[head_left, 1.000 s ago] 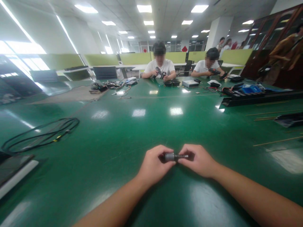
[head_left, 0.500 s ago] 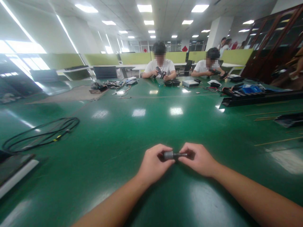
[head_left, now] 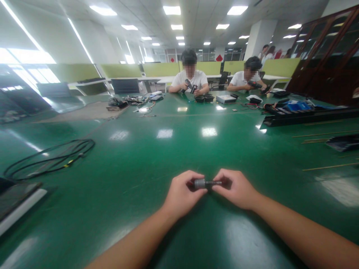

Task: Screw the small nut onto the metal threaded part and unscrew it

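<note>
A small cylindrical part (head_left: 200, 183) with a grey body and a thinner dark shaft lies level between my hands, low over the green table. My left hand (head_left: 181, 192) is curled round the grey body, thumb below and fingers above. On the other side, my right hand (head_left: 234, 188) has its thumb and forefinger curved about the thin shaft end. The part's left end is hidden inside my left hand. Its exact kind is too small to make out.
Coiled black cable (head_left: 81, 149) lies on the green table (head_left: 157, 157) at left, above a dark flat device (head_left: 17, 201). Thin brass-coloured rods (head_left: 325, 134) and a black rail (head_left: 303, 117) are at right. Two co-workers (head_left: 189, 78) sit across, handling tools, among electronics and black trays.
My hands and the part stay where they were. At the far right edge, a brown-clothed figure has mostly gone out of view.
</note>
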`<state>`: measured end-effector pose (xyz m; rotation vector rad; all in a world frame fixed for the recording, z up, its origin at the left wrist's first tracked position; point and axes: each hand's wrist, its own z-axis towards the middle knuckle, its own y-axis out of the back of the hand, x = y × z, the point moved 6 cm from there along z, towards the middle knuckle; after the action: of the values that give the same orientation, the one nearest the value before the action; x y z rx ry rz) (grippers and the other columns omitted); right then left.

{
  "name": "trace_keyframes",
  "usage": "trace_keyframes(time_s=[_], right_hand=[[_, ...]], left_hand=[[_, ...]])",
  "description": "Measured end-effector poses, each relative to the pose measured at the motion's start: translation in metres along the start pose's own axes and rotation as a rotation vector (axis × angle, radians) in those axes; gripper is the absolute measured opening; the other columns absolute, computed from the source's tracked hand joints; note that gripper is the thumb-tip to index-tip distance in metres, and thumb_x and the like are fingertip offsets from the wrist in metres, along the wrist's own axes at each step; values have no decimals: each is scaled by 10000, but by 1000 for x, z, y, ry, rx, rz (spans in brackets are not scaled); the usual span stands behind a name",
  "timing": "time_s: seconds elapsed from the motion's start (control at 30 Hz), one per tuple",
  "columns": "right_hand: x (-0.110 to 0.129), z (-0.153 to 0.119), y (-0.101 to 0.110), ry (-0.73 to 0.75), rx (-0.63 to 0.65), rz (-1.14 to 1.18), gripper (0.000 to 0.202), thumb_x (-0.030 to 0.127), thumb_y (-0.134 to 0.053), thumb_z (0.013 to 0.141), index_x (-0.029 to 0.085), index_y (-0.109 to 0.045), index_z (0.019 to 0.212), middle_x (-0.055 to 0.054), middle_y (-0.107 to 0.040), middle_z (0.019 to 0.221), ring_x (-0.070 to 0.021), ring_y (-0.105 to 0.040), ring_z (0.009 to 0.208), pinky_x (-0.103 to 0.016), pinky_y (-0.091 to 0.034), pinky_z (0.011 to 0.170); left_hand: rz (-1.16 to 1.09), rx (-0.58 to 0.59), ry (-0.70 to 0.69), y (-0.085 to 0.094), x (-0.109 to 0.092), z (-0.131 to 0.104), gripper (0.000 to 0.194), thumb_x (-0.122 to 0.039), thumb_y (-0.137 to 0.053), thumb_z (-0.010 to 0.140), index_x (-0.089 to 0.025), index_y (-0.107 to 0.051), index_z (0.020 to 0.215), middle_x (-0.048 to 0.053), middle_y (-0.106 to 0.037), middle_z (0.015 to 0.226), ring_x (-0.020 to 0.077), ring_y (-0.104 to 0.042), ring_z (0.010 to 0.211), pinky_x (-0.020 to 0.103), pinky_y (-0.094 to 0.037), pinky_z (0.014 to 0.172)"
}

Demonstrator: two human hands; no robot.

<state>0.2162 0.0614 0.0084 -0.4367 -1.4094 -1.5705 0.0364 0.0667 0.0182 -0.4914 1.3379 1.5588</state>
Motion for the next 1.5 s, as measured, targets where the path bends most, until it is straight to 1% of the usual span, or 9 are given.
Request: trace_keyframes(time_s=[0.37, 0.8, 1.2, 1.5], right_hand=[[-2, 0, 0, 9, -13, 6, 32, 194, -699, 790, 182, -670, 787, -4, -669, 695, -147, -589, 618, -245, -429, 580], [0, 0, 3, -22, -23, 14, 31, 201, -683, 792, 177, -664, 794, -13, -667, 696, -152, -588, 617, -256, -433, 588], [-5, 1, 3, -13, -29, 53, 37, 193, -675, 792, 168, -649, 780, -5, -634, 680, -141, -564, 605, -244, -424, 574], [-3, 1, 4, -8, -32, 51, 36, 196, -677, 788, 172, -653, 775, -6, -630, 673, -146, -563, 612, -248, -432, 580]], left_hand=[[-26, -6, 34, 1, -1, 1, 254, -115, -801, 667, -205, -723, 892, 13, -708, 856, 162, -654, 767, 248, -486, 676], [-26, -22, 55, 3, 0, 1, 261, -79, -791, 669, -207, -722, 886, 6, -703, 864, 154, -649, 774, 240, -489, 674], [-38, -32, 73, 3, 1, 2, 274, -84, -801, 655, -206, -725, 888, 9, -706, 870, 158, -651, 772, 243, -490, 678], [-51, -35, 71, 3, 2, 2, 275, -90, -799, 658, -212, -726, 894, 8, -707, 879, 158, -654, 776, 244, -491, 675]])
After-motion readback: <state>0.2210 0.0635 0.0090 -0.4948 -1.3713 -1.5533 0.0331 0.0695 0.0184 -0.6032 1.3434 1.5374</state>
